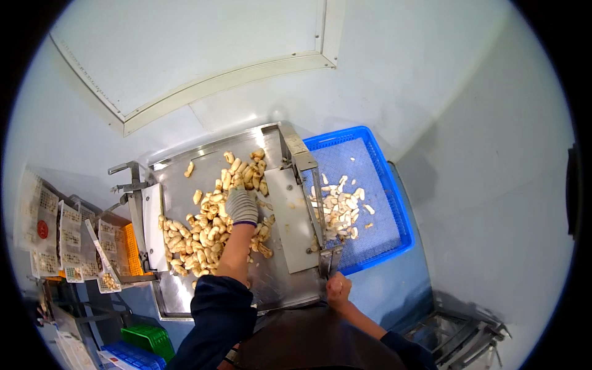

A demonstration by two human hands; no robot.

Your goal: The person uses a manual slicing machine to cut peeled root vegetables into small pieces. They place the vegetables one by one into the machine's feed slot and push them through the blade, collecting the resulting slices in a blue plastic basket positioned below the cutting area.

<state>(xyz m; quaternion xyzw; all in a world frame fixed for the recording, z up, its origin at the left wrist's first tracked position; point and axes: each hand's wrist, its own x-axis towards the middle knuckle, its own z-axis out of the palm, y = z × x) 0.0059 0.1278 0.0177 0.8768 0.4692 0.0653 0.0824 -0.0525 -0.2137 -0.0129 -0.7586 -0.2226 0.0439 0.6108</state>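
My left hand (242, 206), in a striped knit glove, reaches into a pile of whole mushrooms (203, 240) on a stainless steel tray table (273, 282). Its fingertips are among the pieces; what they hold is hidden. My bare right hand (338, 287) is closed around the handle end of a hinged cutting blade (319, 203), at the table's near right corner. The blade runs along a white cutting board (291, 222). Beyond it, cut mushroom slices (342, 208) lie in a blue plastic basket (388, 194) with a mesh bottom.
A second white board (154, 226) with a metal lever stands at the table's left end. White baskets (69, 231) and an orange basket (132, 249) are stacked at left. Green (148, 340) and blue baskets sit lower left. A metal frame (462, 337) stands lower right. A wall rises behind the table.
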